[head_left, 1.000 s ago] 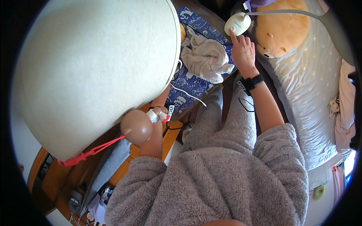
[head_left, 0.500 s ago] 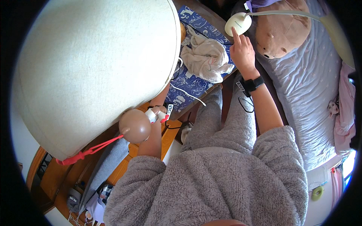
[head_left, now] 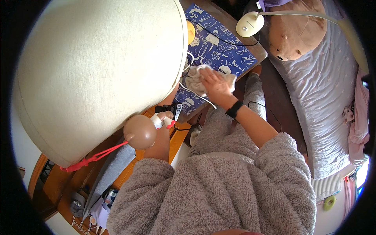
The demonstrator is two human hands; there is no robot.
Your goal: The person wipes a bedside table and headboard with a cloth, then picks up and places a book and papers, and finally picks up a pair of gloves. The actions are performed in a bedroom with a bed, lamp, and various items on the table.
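We see the right hand [head_left: 215,84] laid over the pale cloth [head_left: 192,80], its fingers a little blurred, stretched out nearly flat and pressed close together; we make out no grip around the cloth, only contact from above. The cloth lies bunched on the blue mat [head_left: 235,51], near the table's lower edge, and shows on both sides of the hand. A black band [head_left: 234,110] circles the right wrist. Taking the cloth as our clock centre, we find the left forearm [head_left: 158,145] at seven, running up behind the doll [head_left: 140,131] at eight; the left hand is hidden, so we cannot tell how its fingers stand or what they hold. The big cream shade [head_left: 102,70] fills nine, and something yellow [head_left: 191,32] peeps past its rim at eleven. At one we have the oval lamp head [head_left: 250,24], at two the brown plush [head_left: 297,31] on the bed [head_left: 309,102], which stretches down past three. A white cable [head_left: 201,97] ends just beyond the cloth at six.
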